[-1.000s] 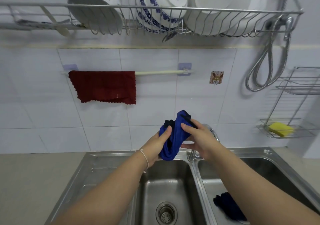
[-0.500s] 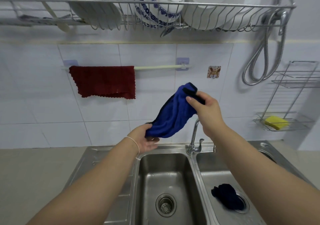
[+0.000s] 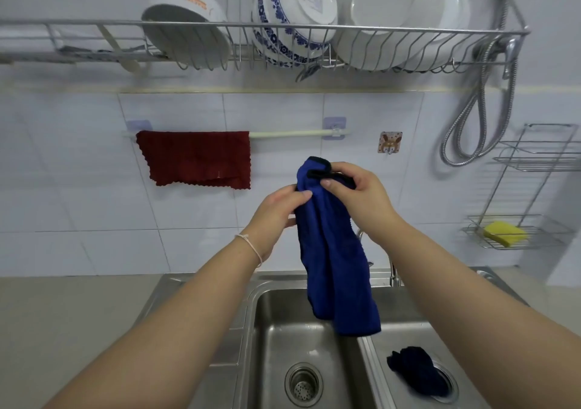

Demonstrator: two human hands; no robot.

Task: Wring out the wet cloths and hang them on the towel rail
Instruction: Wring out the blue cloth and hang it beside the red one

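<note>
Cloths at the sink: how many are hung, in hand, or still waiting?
Done: one red cloth hangs on the towel rail. In hand: the blue cloth is held up over the sink, gripped near its top by the left hand and right hand, not yet on the rail. Left: a dark cloth lies bunched in the right basin.

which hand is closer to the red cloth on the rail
Left. The left hand sits just below and right of the red cloth; the right hand is farther right, beyond the blue cloth both hold.

Blue cloth (image 3: 333, 251) in both hands (image 3: 314, 201)
</note>
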